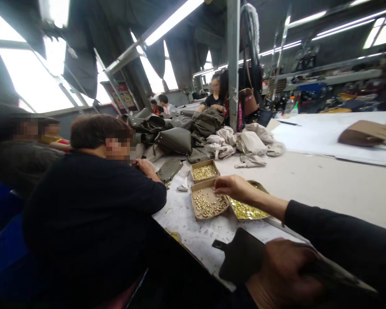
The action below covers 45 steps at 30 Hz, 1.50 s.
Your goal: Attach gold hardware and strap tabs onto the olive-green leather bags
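Note:
My right hand (233, 187) reaches in from the right over a cardboard box (209, 218) with small gold-coloured metal pieces (207, 207) in it. Its fingers are pinched together and point down at the box; what they hold, if anything, is too small to make out. At the lower right my left hand (284, 270), blurred and in shadow, is closed on a dark leather piece (242, 255) with a short tab at its end. The dark piece hangs over the near edge of the table (193, 238).
Another box of gold pieces (205, 172) stands behind, and a tray of shiny gold parts (247, 209) to the right. A person in black (93, 206) sits close on the left, arm on the table. Dark bags (175, 139), pale bags (252, 142) and a metal post (233, 64) stand beyond.

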{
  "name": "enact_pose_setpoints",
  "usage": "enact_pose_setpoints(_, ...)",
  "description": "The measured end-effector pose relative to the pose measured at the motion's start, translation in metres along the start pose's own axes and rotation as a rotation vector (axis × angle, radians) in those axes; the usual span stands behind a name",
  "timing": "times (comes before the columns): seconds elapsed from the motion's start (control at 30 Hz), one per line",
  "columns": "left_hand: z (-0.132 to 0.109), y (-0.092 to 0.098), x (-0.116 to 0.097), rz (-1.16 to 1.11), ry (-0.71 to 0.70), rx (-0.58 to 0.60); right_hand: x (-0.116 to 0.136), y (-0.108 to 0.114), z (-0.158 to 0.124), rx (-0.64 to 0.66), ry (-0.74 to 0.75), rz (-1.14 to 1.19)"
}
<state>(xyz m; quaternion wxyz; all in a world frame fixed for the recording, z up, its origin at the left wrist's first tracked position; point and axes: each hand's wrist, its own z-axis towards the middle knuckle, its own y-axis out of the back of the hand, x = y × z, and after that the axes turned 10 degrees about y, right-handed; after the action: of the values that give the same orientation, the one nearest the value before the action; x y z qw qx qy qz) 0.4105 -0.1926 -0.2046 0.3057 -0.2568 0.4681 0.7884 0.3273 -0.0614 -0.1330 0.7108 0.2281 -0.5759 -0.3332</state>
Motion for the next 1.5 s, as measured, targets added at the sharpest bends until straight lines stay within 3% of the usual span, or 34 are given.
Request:
enact_pose_setpoints(0.1, -0.002, -0.018, -0.002, -0.198, -0.004, -0.174, 0.003, 0.036, -0.035, -0.08, -0.07, 0.239)
enact_pose_setpoints(0.17, -0.004, -0.021, -0.002, -0.291, 0.002, -0.274, 0.007, 0.059, -0.07, -0.161, -0.11, 0.334)
enact_pose_setpoints(0.3, -0.003, -0.013, 0.0, -0.293, -0.028, -0.256, 0.029, 0.089, -0.154, -0.386, -0.221, 0.523)
enact_pose_setpoints(0.47, 0.001, -0.004, -0.009, -0.205, -0.098, -0.184, 0.048, 0.087, -0.249, -0.612, -0.405, 0.735)
enact_pose_setpoints(0.6, 0.011, 0.002, -0.031, -0.189, -0.216, -0.15, 0.055, 0.081, -0.293, -0.654, -0.436, 0.863)
enact_pose_setpoints(0.73, 0.028, 0.005, -0.058, -0.207, -0.317, -0.113, 0.066, 0.089, -0.313, -0.671, -0.3, 0.866)
enact_pose_setpoints(0.93, 0.04, -0.009, -0.085, -0.242, -0.404, -0.121, 0.089, 0.1, -0.322, -0.649, -0.116, 0.614)
enact_pose_setpoints(1.07, 0.035, -0.02, -0.089, -0.255, -0.449, -0.082, 0.093, 0.095, -0.331, -0.63, -0.046, 0.506)
enact_pose_setpoints(1.27, 0.019, -0.027, -0.081, -0.194, -0.417, -0.056, 0.083, 0.084, -0.344, -0.599, -0.058, 0.506)
enact_pose_setpoints(1.5, 0.026, -0.028, -0.094, -0.225, -0.448, -0.046, 0.078, 0.084, -0.348, -0.578, -0.032, 0.607)
